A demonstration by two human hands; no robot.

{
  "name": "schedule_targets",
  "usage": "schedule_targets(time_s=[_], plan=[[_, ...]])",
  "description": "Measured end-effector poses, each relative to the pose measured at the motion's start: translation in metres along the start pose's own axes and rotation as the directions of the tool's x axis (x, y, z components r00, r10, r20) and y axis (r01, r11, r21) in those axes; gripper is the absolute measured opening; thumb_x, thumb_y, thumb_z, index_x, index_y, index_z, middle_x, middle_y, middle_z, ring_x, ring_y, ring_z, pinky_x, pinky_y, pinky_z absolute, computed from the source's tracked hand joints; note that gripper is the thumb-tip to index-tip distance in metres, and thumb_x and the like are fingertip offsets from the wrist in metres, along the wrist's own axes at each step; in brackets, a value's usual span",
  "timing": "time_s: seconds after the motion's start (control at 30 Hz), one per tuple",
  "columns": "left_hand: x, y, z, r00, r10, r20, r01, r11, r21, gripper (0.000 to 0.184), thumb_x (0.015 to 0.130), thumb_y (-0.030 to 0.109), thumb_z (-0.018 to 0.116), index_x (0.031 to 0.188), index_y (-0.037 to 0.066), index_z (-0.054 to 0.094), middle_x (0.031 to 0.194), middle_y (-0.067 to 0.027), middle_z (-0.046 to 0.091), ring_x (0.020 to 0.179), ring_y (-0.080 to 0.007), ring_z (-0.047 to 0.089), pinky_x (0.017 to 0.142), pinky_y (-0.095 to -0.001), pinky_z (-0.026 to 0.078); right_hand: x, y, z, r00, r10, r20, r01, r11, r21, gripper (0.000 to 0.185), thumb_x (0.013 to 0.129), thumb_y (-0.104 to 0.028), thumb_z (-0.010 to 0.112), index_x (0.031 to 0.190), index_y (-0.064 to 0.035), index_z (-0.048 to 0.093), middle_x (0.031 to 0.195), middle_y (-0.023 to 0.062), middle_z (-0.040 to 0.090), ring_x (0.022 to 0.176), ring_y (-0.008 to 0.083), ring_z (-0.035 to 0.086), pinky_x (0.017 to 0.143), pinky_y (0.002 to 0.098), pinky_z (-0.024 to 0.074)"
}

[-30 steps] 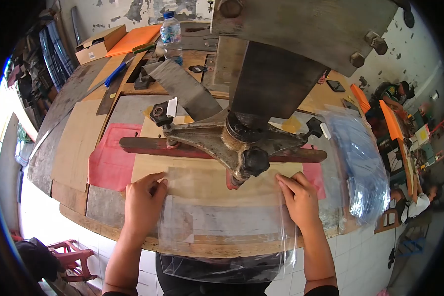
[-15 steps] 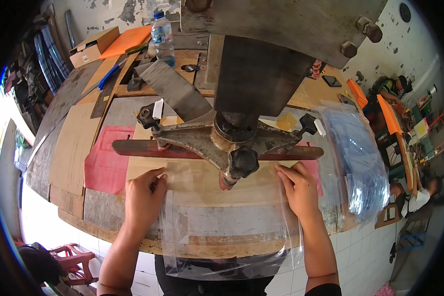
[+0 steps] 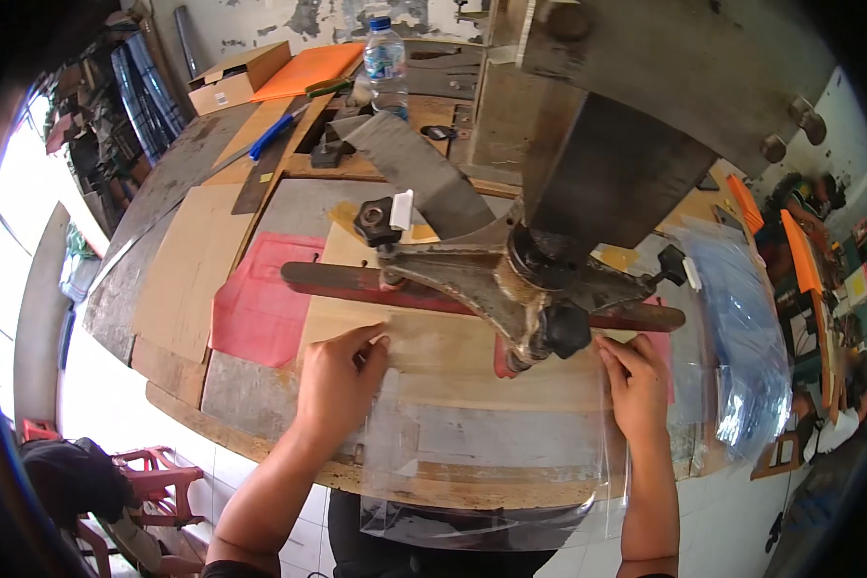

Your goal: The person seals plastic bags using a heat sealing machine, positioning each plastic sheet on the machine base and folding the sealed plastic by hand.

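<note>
A clear plastic sheet (image 3: 491,453) spreads between my hands, its near end hanging over the table's front edge. My left hand (image 3: 342,380) pinches its far left corner, thumb against forefinger. At the far right corner my right hand (image 3: 636,385) grips the same sheet, fingers closed. Just beyond both hands lies the long pressing bar (image 3: 356,282) of a metal press head (image 3: 520,275) with black knobs. The sheet's far edge lies close to the bar; whether it passes underneath I cannot tell. Pink material (image 3: 265,299) and a tan board (image 3: 443,385) lie under the bar.
A stack of clear bluish plastic (image 3: 742,328) lies at the right. Cardboard (image 3: 188,270), a blue-handled cutter (image 3: 275,135), a water bottle (image 3: 386,72) and a box (image 3: 241,77) occupy the left and back. Red stools (image 3: 159,482) stand lower left; people sit far right.
My view has turned left, so the press and table appear shifted to the right. Both hands still hold the sheet at its far corners, in much the same place by the bar.
</note>
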State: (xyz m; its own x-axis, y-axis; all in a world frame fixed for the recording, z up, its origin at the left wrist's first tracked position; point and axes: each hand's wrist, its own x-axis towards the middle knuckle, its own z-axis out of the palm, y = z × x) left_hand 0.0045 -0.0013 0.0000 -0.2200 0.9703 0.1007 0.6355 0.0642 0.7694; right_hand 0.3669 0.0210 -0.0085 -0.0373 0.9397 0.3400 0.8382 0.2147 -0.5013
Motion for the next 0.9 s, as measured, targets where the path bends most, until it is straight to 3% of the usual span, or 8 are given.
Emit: schedule_targets(time_s=[0.2, 0.37, 0.47, 0.9], plan=[[0.002, -0.005, 0.001, 0.999, 0.045, -0.014, -0.045, 0.998, -0.035, 0.028, 0.097, 0.017, 0.073, 0.117, -0.001, 0.078, 0.074, -0.0154, 0.074, 0.062, -0.017, 0.065, 0.065, -0.0318, 0.053, 0.001, -0.003, 0.002, 1.0, 0.003, -0.014, -0.002, 0.998, 0.055, 0.021, 0.099, -0.009, 0.073, 0.118, -0.0036, 0.08, 0.086, 0.0095, 0.058, 0.071, 0.0223, 0.057, 0.066, 0.0355, 0.0449], [0.004, -0.006, 0.003, 0.995, 0.094, -0.039, -0.095, 0.994, -0.048, 0.026, 0.097, 0.016, 0.072, 0.116, -0.001, 0.078, 0.073, -0.014, 0.072, 0.06, -0.0172, 0.064, 0.063, -0.0319, 0.053, 0.001, -0.008, -0.001, 0.999, 0.045, 0.016, -0.045, 0.999, -0.014, 0.02, 0.098, -0.009, 0.073, 0.115, -0.0005, 0.079, 0.087, 0.0113, 0.059, 0.074, 0.0233, 0.059, 0.066, 0.0368, 0.045], [0.004, -0.003, 0.0, 0.998, 0.065, -0.01, -0.065, 0.997, -0.039, 0.025, 0.097, 0.015, 0.072, 0.115, -0.002, 0.078, 0.074, -0.0141, 0.071, 0.061, -0.0175, 0.064, 0.063, -0.0324, 0.053, 0.0, -0.003, 0.001, 1.0, -0.02, -0.015, 0.019, 0.999, -0.037, 0.023, 0.098, -0.009, 0.073, 0.119, -0.0066, 0.081, 0.086, 0.0104, 0.059, 0.07, 0.0232, 0.057, 0.064, 0.0377, 0.0455], [0.005, -0.001, 0.001, 1.0, 0.031, -0.002, -0.031, 0.998, -0.049, 0.025, 0.097, 0.014, 0.072, 0.114, -0.003, 0.078, 0.076, -0.0163, 0.071, 0.063, -0.0199, 0.064, 0.065, -0.0343, 0.053, 0.001, -0.004, 0.001, 1.0, -0.009, -0.005, 0.008, 1.0, -0.018, 0.023, 0.098, -0.008, 0.072, 0.12, -0.0061, 0.08, 0.094, 0.0127, 0.066, 0.08, 0.0279, 0.066, 0.072, 0.039, 0.0525]])
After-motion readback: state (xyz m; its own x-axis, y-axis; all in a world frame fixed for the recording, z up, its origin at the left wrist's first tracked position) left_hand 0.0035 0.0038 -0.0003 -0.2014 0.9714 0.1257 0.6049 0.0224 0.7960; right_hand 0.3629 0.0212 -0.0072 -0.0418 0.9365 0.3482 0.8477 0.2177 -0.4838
